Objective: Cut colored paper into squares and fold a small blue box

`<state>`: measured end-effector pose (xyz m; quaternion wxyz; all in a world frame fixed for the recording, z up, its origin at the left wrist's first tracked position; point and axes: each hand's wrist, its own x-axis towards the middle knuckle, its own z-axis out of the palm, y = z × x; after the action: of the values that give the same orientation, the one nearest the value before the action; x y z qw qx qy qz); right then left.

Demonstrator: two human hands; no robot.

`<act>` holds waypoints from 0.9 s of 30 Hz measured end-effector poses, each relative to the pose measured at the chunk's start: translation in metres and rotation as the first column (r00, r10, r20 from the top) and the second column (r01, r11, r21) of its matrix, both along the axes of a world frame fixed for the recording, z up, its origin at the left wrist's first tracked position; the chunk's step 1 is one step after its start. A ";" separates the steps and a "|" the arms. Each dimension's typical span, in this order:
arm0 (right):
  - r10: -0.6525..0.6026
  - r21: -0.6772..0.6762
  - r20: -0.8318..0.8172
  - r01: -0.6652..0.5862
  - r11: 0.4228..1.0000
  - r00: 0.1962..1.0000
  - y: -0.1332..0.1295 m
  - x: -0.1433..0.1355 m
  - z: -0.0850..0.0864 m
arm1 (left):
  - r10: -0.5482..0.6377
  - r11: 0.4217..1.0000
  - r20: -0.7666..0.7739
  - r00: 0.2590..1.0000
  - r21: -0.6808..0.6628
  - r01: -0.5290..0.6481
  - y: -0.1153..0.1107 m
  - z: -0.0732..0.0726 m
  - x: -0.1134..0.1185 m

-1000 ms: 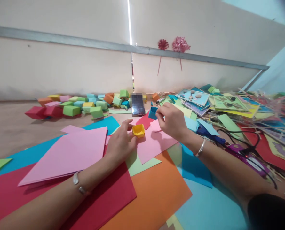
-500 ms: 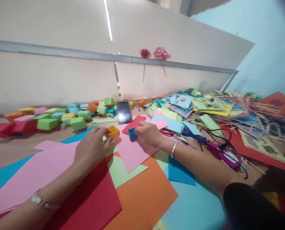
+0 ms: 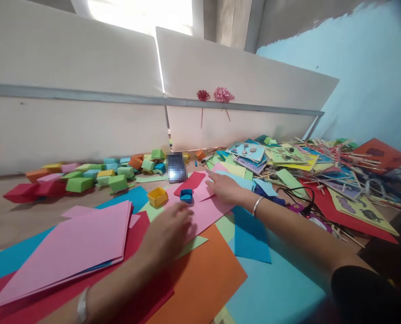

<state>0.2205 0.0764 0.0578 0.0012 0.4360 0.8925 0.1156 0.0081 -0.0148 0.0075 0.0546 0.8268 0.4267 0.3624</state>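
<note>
My right hand (image 3: 225, 186) reaches over a pink paper sheet (image 3: 205, 218), fingers stretched out and resting on or just above the paper. Lower and to the left, my left hand (image 3: 171, 229) hovers near the same sheet with loosely bent fingers, slightly blurred, and nothing visible in it. A small blue folded paper box (image 3: 186, 195) sits on the pink sheet between the hands. To its left is an open yellow paper box (image 3: 157, 196). Behind the blue box lies a red piece of paper (image 3: 191, 181).
Pink sheets (image 3: 85, 238) are stacked at left, with orange (image 3: 207, 279) and light blue (image 3: 277, 288) paper in front. Several colored paper boxes (image 3: 80, 183) line the back left. A blurred-out phone-like object (image 3: 176, 168) stands behind. Picture cards (image 3: 247, 153) and sticks pile up at right.
Both hands have let go of the small boxes, which now stand on the papers. My left hand moved right and nearer; my right hand shifted right and opened out. The view tilted up.
</note>
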 end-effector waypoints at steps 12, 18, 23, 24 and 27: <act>0.083 0.380 -0.139 -0.024 0.925 0.987 -0.039 0.019 0.014 | 0.278 0.587 0.590 0.758 -0.729 0.352 -0.023 0.016 0.020; 0.571 0.592 -0.155 -0.387 0.707 0.806 -0.123 0.033 -0.007 | 0.308 0.347 0.690 0.655 -0.722 0.598 -0.021 0.003 0.019; 0.406 0.567 -0.270 -0.196 0.800 0.873 -0.166 0.051 -0.013 | 0.266 0.632 0.583 0.768 -0.706 0.318 -0.025 0.011 0.013; 0.386 0.564 -0.299 -0.165 0.809 0.873 -0.173 0.060 -0.015 | 0.292 0.679 0.575 0.765 -0.688 0.258 -0.025 0.015 0.013; 0.254 0.502 -0.366 -0.039 0.864 0.895 -0.198 0.088 -0.025 | 0.349 0.722 0.557 0.754 -0.673 0.162 -0.029 0.023 0.014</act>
<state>0.3085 -0.1217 0.0332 -0.3087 0.3659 0.8452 0.2373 0.0218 -0.0437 0.0301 0.4802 0.5426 0.5269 0.4443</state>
